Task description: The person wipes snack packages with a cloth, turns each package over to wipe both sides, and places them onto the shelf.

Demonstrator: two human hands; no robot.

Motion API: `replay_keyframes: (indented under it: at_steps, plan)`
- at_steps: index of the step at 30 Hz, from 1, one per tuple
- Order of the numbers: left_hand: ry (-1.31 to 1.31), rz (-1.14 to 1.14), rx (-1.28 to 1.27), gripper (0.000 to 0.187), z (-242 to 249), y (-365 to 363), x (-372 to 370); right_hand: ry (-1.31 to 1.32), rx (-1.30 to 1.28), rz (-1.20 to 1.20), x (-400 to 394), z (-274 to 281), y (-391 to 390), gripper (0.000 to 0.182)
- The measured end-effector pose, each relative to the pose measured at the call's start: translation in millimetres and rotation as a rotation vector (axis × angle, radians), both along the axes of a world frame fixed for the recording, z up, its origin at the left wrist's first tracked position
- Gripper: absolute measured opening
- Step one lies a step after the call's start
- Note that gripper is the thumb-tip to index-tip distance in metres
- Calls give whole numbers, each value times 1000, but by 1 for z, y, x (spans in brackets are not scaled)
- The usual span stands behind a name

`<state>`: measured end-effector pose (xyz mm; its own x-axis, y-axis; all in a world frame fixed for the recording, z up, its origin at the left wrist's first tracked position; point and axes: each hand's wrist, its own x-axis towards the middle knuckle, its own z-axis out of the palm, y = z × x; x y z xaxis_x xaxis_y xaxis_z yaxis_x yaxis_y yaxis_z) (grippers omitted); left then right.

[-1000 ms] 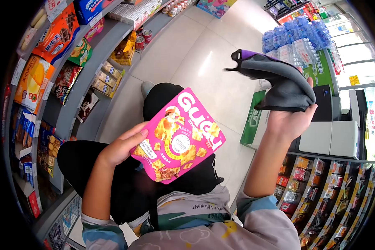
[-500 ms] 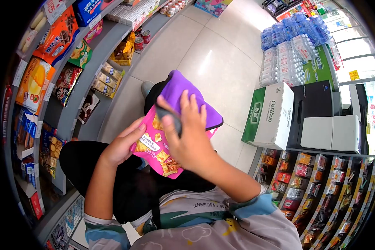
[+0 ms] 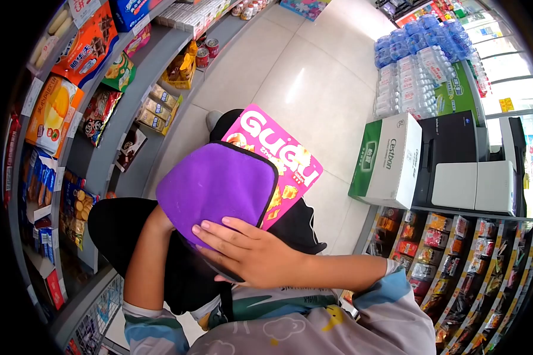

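Note:
A pink snack bag with large white letters lies partly under a purple cloth with black edging, above my lap. My right hand rests on the cloth's lower edge, its fingers stretched apart over the purple side, with the thumb lower down. The cloth covers the fingers of my left hand, so only its wrist and the back near it show at the cloth's lower left. What the left fingers hold is hidden.
Shelves of packaged snacks curve along the left. At the right stand a white and green carton, a black and white machine and stacked bottled water. Below them is a rack of small packets. Pale floor tiles run between.
The purple cloth has moved left and down, now over my left hand and the bag's lower left. The bag's large lettering has come into view. My right hand has moved down and left.

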<state>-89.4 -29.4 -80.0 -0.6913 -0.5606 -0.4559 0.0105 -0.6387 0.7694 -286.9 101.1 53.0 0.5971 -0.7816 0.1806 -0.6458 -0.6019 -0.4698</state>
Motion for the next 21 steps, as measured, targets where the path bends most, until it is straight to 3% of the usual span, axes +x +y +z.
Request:
replay_keyframes:
  at_steps: [3,7,13,16,19,21]
  plan:
    - [15,-28,-37,41,-6,0,8,41,-28,11,-15,0,-3,53]
    - [57,-5,-18,40,-5,1,6,-6,132,-24,-35,11,-16,53]
    - [149,178,83,46,54,1,-37,2,111,-254,-74,12,-35,57]
    - [182,96,120,50,66,-3,-40,-41,107,-426,-92,14,-39,52]
    - [161,76,109,52,61,-3,-37,-30,97,-908,-113,-5,-36,51]
    - [152,91,106,52,59,-3,-36,-399,461,-1143,-130,-1,-41,59]
